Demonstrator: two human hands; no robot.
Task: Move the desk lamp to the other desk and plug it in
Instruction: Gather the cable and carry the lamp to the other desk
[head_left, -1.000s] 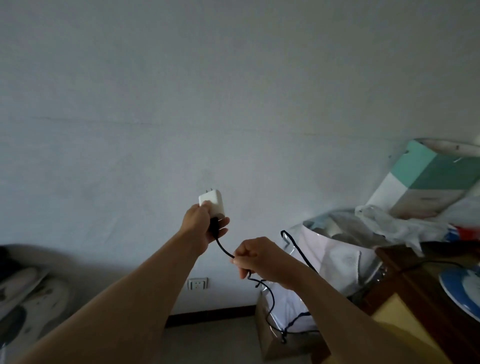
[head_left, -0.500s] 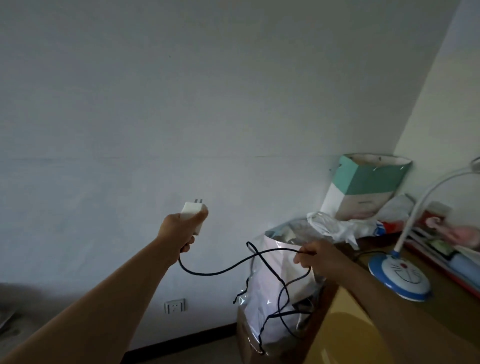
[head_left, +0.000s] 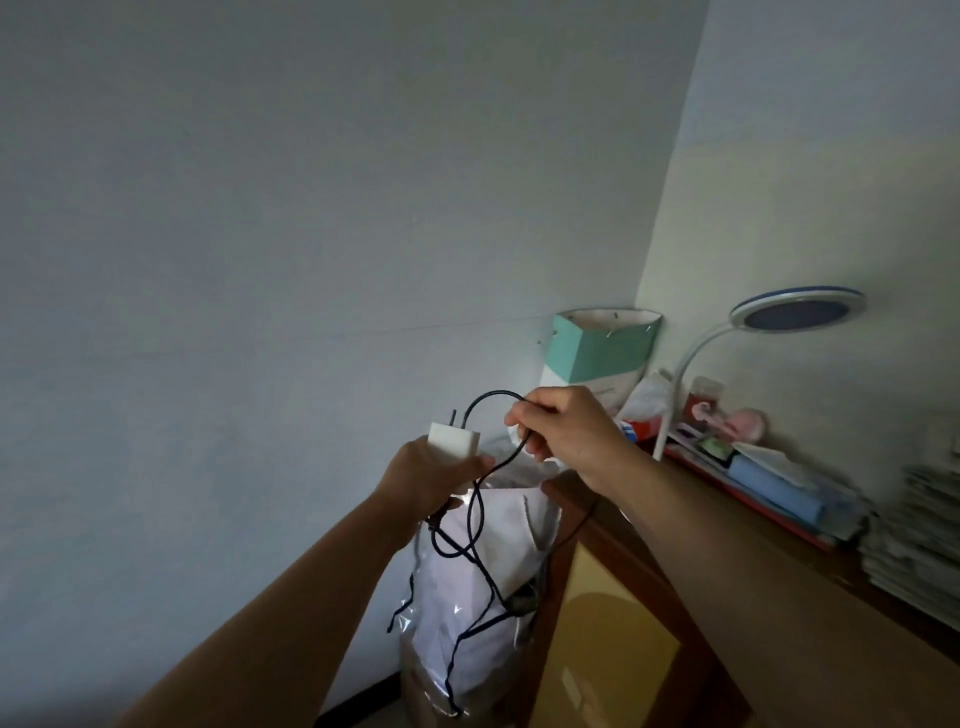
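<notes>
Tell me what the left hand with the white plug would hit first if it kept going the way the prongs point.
Probably just the bare wall. The left hand aims the white plug up at it, with nothing visibly between; depth is unclear.

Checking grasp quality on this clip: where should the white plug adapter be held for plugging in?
By the white plug adapter's flat side faces, from behind, as the left hand holds it. The prongs stick out of the far end and the black cable leaves the near end, so both ends stay clear.
</notes>
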